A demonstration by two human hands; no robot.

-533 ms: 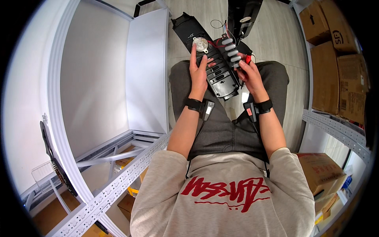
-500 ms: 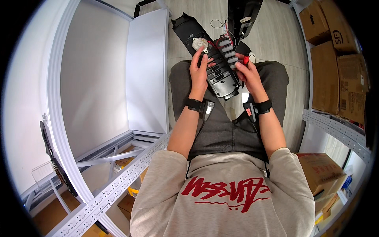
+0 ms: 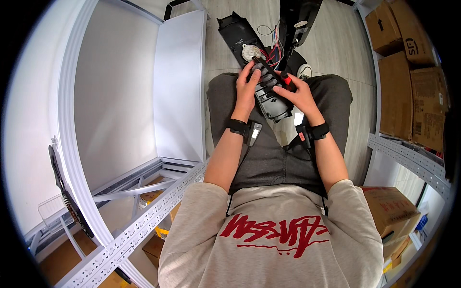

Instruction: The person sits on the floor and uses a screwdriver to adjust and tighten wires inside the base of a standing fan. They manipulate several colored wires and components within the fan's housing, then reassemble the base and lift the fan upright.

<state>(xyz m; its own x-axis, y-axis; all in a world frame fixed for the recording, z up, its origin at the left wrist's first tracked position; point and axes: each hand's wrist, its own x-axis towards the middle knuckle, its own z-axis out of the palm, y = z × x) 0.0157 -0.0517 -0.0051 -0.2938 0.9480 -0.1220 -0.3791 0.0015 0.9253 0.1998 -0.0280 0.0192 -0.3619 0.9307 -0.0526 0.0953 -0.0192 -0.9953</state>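
Observation:
A long black plastic housing (image 3: pixel 234 31) with a row of slots lies slantwise over my lap. A dark strip with several grey oblong keys (image 3: pixel 263 77) sits against its slotted part. My left hand (image 3: pixel 246 89) grips the strip's left side, thumb on the keys, fingers partly hidden. My right hand (image 3: pixel 300 96) has its thumb at the strip's near end and holds a red-and-black tool (image 3: pixel 286 78), apparently a screwdriver, its tip hidden. Just beyond my left fingertips is a round whitish part (image 3: pixel 250 52) with mounting ears. Red and white wires (image 3: pixel 274 53) run beyond the strip.
A tall black panel (image 3: pixel 298 24) stands beyond the wires, with a shoe (image 3: pixel 304 72) close by. Cardboard boxes (image 3: pixel 394 91) fill the rack on the right. A white metal shelf frame (image 3: pixel 139 218) is at my left. Pale floor (image 3: pixel 341 48) lies ahead.
The key strip has moved left and turned over onto the housing's slots. The housing's far end has shifted right. Both hands have come closer together, the right one carrying the red-and-black tool.

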